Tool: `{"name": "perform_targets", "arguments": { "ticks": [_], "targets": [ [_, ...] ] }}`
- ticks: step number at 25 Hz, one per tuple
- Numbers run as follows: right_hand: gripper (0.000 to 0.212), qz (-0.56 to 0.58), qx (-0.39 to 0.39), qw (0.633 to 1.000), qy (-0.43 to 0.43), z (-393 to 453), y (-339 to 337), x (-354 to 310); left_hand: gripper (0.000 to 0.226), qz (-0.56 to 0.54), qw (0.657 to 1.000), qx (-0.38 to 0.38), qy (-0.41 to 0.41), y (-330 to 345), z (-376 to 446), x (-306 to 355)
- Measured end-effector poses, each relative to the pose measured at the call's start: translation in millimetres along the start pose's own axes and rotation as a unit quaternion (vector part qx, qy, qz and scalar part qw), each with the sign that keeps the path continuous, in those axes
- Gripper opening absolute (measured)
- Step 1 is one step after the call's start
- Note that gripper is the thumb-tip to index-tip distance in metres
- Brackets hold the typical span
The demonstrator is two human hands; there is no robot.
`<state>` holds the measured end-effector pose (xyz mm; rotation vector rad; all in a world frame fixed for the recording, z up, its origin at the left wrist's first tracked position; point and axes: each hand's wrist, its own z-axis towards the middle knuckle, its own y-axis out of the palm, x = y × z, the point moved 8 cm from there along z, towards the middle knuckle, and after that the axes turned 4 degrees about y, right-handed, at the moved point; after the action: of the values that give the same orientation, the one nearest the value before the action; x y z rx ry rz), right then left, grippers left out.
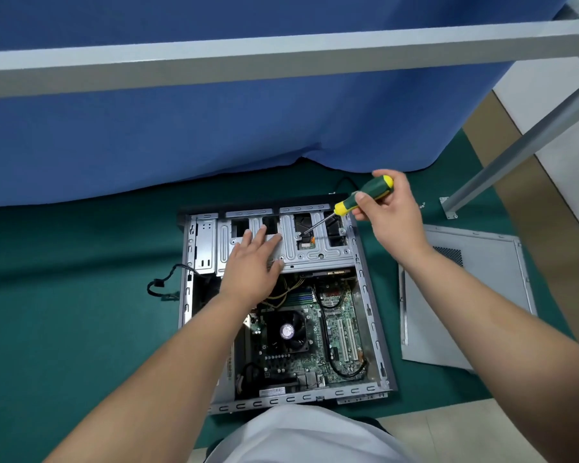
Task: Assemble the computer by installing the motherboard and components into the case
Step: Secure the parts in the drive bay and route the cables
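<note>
Standing next to this build, going left to right: there's a loose black cable (163,285) hanging out the left side of the case (368,295), which lies open on its side on the green mat (64,295), and I could see it getting pinched under the frame if nobody tucks it in. The left hand (251,262) lies flat with straight fingers on the silver drive cage (318,252), gripping nothing, just pressing it down; if that pressure lets up, I'd guess the cage shifts and the screw hole stops lining up. The motherboard (301,342) already sits in the case below it, with the CPU fan (286,330) right there, so a dropped screw could disappear among the components and short something later. Then the right hand (386,208) is wrapped around the green and yellow screwdriver (361,197), tip angled down onto a screw on the cage. At that slant it looks likely to cam out, strip the head or jab the wiring underneath. The side panel (465,295) lies off to the right, still to go on.
</note>
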<state>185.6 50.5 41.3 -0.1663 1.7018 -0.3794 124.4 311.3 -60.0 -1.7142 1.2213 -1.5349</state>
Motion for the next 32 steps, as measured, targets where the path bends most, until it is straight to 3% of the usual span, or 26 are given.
{"name": "perform_targets", "arguments": {
  "ticks": [16,24,29,32],
  "targets": [
    [0.043,-0.142,-0.11,0.98,-0.088,8.7,39.2,-44.1,0.057,0.008,1.0,0.004,0.001,14.9,-3.8,-12.0],
    [0.039,-0.289,-0.207,0.914,-0.195,-9.5,75.2,-83.9,0.056,-0.019,1.0,0.003,-0.006,9.2,-3.2,-7.2],
    [0.033,-0.376,-0.187,0.877,-0.235,-6.4,85.7,-112.5,0.043,-0.098,0.991,0.091,0.01,-16.0,5.4,13.9],
    [0.038,-0.485,-0.138,0.833,-0.227,1.5,88.2,-117.4,0.04,-0.204,0.975,0.08,0.024,-24.4,21.8,33.5]
  ]
}}
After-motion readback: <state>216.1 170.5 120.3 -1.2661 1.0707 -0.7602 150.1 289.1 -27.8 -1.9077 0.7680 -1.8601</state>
